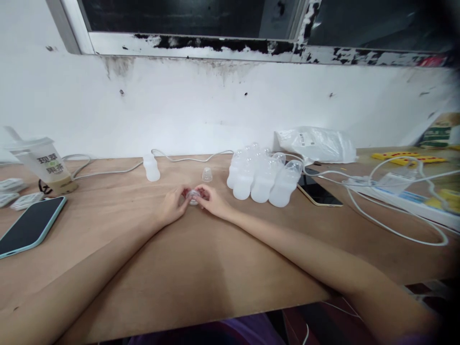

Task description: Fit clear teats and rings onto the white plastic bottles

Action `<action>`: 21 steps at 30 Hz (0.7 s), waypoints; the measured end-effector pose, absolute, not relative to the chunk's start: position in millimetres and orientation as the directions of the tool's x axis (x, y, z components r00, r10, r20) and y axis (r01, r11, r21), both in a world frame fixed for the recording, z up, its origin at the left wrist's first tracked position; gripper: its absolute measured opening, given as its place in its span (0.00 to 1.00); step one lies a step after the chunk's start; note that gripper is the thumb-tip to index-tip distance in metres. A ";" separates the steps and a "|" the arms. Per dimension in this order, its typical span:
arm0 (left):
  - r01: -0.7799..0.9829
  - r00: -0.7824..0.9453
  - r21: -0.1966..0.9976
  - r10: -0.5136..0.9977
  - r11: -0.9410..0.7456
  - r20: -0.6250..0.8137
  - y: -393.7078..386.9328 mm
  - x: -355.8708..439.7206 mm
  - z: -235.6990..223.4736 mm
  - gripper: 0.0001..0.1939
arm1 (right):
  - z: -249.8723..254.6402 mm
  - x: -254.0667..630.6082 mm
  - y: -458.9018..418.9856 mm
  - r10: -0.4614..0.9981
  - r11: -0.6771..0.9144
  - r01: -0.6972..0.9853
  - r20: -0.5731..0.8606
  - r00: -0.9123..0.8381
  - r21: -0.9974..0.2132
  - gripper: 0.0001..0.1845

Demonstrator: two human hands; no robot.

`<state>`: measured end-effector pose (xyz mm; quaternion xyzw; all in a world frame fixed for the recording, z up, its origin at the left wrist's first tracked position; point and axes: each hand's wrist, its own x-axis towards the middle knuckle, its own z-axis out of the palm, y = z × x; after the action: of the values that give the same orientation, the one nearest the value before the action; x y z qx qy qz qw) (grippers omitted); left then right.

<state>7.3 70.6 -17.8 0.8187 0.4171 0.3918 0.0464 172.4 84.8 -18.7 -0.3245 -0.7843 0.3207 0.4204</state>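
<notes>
Smooth forearms (294,244) | left hand (171,206), right hand (215,202): fingers (203,191) gripping clear round piece (193,196) | wood tabletop (187,268)

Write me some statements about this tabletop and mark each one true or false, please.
1. The left hand and the right hand are both on one small clear piece. True.
2. The drink cup stands to the right of the hands. False: the drink cup is on the left.
3. A clear dome-shaped cap stands on the table, just beyond the hands. True.
4. Every white bottle is in one group. False: a single bottle stands apart from the bottle group, to its left.
5. There is a phone on each side of the hands: the left phone and the right phone. True.
</notes>
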 end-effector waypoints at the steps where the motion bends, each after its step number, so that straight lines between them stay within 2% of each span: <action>1: 0.649 0.336 0.410 0.725 -0.641 0.602 71.6 6.9 -18.8 0.07 | -17.8 172.1 83.6 0.766 0.613 0.268 0.477 -0.430 -0.743 0.09; 6: 0.648 0.343 0.407 0.724 -0.644 0.599 74.8 5.8 -21.5 0.06 | -15.5 171.2 80.5 0.721 0.691 0.381 0.553 -0.418 -0.614 0.07; 11: 0.624 0.372 0.432 0.734 -0.651 0.568 74.2 6.4 -21.2 0.07 | -14.6 171.5 79.1 0.720 0.694 0.432 0.562 -0.408 -0.576 0.07; 21: 0.648 0.398 0.353 0.695 -0.675 0.599 71.5 6.3 -24.4 0.03 | -14.5 172.0 71.4 0.641 0.763 0.504 0.581 -0.503 -0.406 0.04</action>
<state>6.3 71.5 -24.4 0.8353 0.4018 0.3739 0.0314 172.0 71.4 -14.5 -0.3319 -0.8619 0.0919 0.3722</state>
